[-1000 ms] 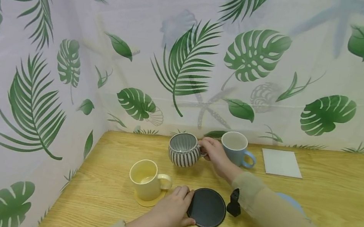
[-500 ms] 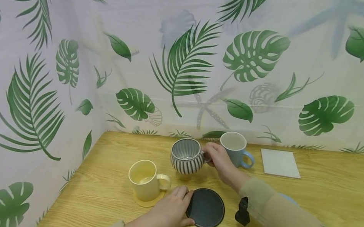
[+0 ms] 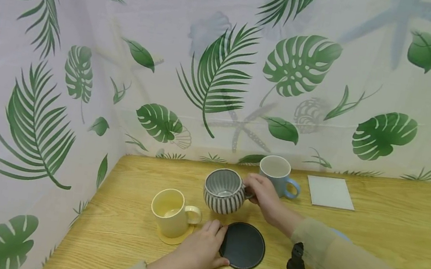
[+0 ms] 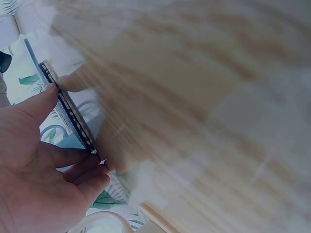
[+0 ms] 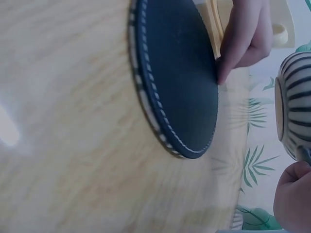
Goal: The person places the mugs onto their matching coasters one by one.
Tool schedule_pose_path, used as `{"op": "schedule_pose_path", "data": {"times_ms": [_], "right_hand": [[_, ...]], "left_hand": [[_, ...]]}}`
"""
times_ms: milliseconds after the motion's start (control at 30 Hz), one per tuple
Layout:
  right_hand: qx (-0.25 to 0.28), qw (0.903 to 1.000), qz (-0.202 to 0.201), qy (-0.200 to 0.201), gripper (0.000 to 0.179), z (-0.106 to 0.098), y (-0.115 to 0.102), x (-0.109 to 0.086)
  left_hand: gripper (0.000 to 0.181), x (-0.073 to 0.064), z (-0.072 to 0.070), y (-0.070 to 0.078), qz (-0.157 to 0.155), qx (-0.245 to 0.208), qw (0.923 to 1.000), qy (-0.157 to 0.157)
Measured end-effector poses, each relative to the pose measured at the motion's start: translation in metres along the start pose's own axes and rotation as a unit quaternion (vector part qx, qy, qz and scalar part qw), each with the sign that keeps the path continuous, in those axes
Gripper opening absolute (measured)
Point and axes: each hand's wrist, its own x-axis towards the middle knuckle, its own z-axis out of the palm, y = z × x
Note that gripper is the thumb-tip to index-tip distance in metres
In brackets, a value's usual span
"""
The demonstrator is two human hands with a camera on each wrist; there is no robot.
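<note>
In the head view my right hand (image 3: 266, 197) grips the handle of a grey-and-white striped mug (image 3: 224, 193). The mug is held upright, and the right wrist view shows its base (image 5: 279, 109) apart from the tabletop. My left hand (image 3: 199, 249) holds a round black coaster (image 3: 243, 246) at its left edge, thumb at the near side and fingers at the far side. White stitching runs round the coaster's rim in the right wrist view, and it lies flat on the table. Just left of that hand, a yellow mug (image 3: 170, 218) stands on a yellow coaster (image 3: 172, 239).
Behind my right hand a blue mug (image 3: 276, 170) stands near the leaf-printed backdrop (image 3: 214, 84). A square white tile (image 3: 330, 192) lies to its right on the wooden table (image 3: 401, 225). Part of a blue thing (image 3: 340, 234) shows past my right sleeve.
My right hand has brought the striped mug nearer and slightly to the right, toward the black coaster. The left hand and the coaster stay where they were.
</note>
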Motion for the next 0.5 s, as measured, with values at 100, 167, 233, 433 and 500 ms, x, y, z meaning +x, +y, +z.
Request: {"op": "schedule_pose_path", "data": {"times_ms": [100,167,233,433,500], "right_hand": [[0.000,1.0000,0.002,0.002,0.034,-0.002,0.000,-0.006],[0.001,1.0000,0.004,0.004,0.034,-0.003,0.000,-0.010],[0.002,1.0000,0.005,0.004,0.033,-0.005,0.001,-0.013],[0.023,0.9997,0.003,0.003,0.033,-0.009,0.000,-0.025],[0.031,0.9995,0.001,0.002,0.033,-0.011,0.000,-0.028]], "left_hand": [[0.083,-0.001,-0.001,0.001,0.001,0.007,0.9999,0.008],[0.084,-0.001,-0.001,0.001,0.003,0.010,0.9999,0.012],[0.085,-0.002,-0.002,0.001,0.004,0.011,0.9998,0.014],[0.090,-0.001,-0.002,0.001,0.003,0.003,0.9999,0.012],[0.089,-0.001,-0.002,0.001,0.002,0.006,0.9999,0.014]]}}
